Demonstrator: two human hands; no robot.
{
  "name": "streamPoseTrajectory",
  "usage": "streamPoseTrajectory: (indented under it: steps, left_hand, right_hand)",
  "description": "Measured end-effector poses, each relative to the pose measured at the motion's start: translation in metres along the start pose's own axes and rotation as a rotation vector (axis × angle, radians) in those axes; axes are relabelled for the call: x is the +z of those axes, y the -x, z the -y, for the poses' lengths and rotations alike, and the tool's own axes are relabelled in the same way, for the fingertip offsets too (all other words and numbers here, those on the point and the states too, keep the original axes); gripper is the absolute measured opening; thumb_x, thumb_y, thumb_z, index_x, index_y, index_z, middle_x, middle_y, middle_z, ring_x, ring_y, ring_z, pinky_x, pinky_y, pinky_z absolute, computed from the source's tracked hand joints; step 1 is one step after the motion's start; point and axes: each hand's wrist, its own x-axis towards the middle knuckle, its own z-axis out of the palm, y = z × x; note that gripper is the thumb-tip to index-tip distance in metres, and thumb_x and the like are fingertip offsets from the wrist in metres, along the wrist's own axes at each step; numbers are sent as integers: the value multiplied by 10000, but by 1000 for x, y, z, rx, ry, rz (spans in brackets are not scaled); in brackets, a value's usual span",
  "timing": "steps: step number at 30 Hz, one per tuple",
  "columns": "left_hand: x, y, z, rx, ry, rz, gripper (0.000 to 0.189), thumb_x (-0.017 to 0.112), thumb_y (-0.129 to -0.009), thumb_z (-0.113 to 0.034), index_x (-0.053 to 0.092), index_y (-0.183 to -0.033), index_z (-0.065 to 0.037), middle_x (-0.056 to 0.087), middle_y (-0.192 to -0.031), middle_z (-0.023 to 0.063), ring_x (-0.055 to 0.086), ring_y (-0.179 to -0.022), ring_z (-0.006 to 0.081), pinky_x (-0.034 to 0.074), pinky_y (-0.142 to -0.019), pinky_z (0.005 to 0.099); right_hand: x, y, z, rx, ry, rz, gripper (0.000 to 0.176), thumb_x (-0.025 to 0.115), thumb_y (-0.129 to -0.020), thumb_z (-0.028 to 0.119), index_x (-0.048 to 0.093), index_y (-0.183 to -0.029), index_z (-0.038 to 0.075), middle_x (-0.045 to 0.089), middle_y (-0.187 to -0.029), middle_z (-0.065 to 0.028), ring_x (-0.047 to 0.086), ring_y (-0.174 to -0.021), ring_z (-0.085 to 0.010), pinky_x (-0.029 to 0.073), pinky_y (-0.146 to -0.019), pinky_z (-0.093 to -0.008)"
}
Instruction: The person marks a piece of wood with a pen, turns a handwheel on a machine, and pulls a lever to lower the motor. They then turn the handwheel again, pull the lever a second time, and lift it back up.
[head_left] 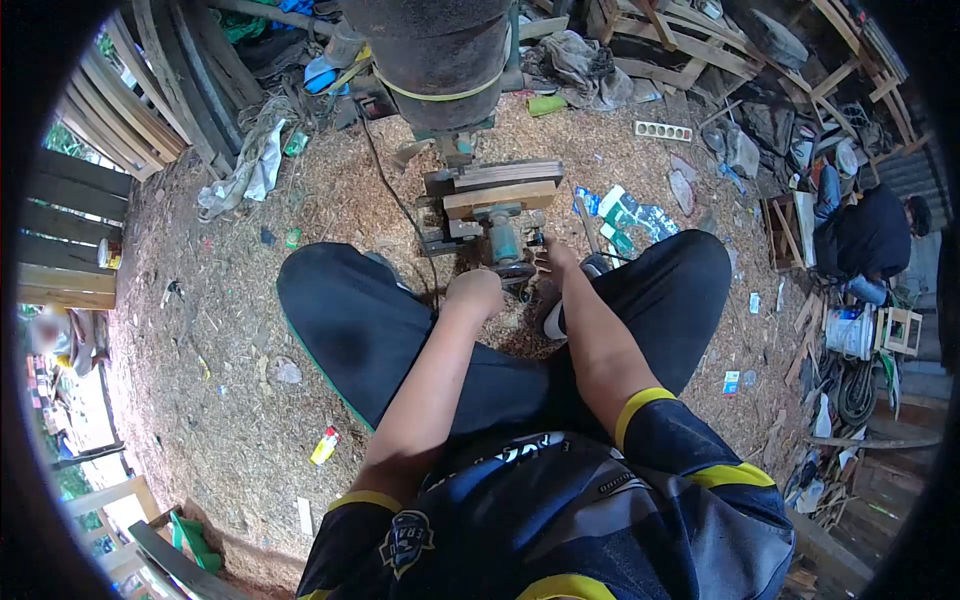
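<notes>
In front of me on the ground stands a machine with a wooden block [500,200] held in its vise-like carriage, below a large dark cylindrical body [430,60]. A round metal handwheel [516,272] sits at the near end of the greenish screw housing [503,240]. My left hand [475,293] is closed at the left side of the handwheel, its fingertips partly hidden. To the right of the wheel, my right hand [557,260] has its fingers extended and slightly apart, close beside a small dark knob [536,240].
Wood shavings cover the ground [230,340]. A cable [385,180] runs left of the machine. Green-and-white packaging [635,215] and a power strip [663,131] lie at right. Planks [130,90] lean at left. Another person [870,235] sits far right, near a white bucket [850,332].
</notes>
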Motion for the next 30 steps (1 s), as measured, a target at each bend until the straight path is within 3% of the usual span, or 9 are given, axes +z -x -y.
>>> streamPoseTrajectory:
  steps: [2, 5, 9, 18, 21, 24, 27, 30]
  left_hand:
    - [9, -5, 0, -1, 3, -71, 248, 635, -806, -109, 775, -980, 0, 734, -1077, 218, 722, -1003, 362, 576, -878, 455]
    - [4, -3, -3, -3, 4, -73, 246, 644, -799, -100, 776, -983, -2, 734, -1075, 220, 724, -998, 360, 578, -876, 450]
    - [4, -7, -2, 6, -20, -56, 246, 655, -790, -96, 777, -982, -4, 736, -1067, 219, 724, -999, 359, 579, -875, 448]
    - [4, -4, -1, 8, -4, -60, 250, 646, -806, -108, 772, -994, -3, 733, -1065, 221, 721, -997, 365, 576, -876, 455]
    - [5, -4, -1, 13, -1, -58, 254, 637, -818, -119, 770, -1000, -3, 731, -1075, 220, 718, -1003, 366, 574, -876, 459]
    - [6, -3, -1, 14, 8, -68, 253, 631, -828, -126, 769, -1000, -1, 730, -1078, 220, 716, -1005, 368, 572, -876, 461]
    - [8, -3, 1, 18, 18, -88, 249, 628, -834, -126, 768, -996, 1, 731, -1072, 221, 716, -1001, 370, 571, -876, 462]
    - [4, 0, 0, 18, 32, -71, 251, 624, -832, -118, 768, -999, 1, 731, -1067, 223, 716, -999, 372, 570, -876, 462]
  right_hand:
    - [-11, -4, -3, 50, -23, 173, 348, 494, -1014, 379, 658, -1165, 111, 718, -1107, -78, 622, -1127, -231, 409, -1038, -471]
    - [-21, -38, -13, 28, -33, 287, 312, 482, -1031, 349, 657, -1161, 126, 713, -1143, -57, 626, -1111, -219, 415, -1026, -446]
    - [-18, -19, -6, 55, -160, 308, 291, 462, -1059, 294, 651, -1179, 108, 709, -1174, -56, 620, -1163, -231, 420, -1074, -447]
    - [-20, -26, -10, 49, -137, 298, 406, 591, -1030, 365, 588, -1266, 34, 683, -1232, -87, 607, -1225, -250, 455, -1072, -449]
    - [-20, -28, -12, 4, -272, 328, 281, 699, -971, 277, 610, -1082, 35, 710, -886, -100, 687, -759, -215, 519, -593, -343]
    - [-15, -24, -10, -123, -145, 168, 262, 772, -903, 167, 601, -1037, 19, 704, -867, -120, 687, -715, -218, 531, -569, -346]
    - [-10, -69, -31, -338, -63, 161, 350, 809, -847, 111, 562, -1069, 0, 694, -838, -137, 681, -651, -227, 528, -524, -338]
    - [-3, -18, -11, -417, 163, -33, 450, 805, -833, 101, 510, -1152, -18, 687, -814, -141, 677, -607, -237, 515, -495, -344]
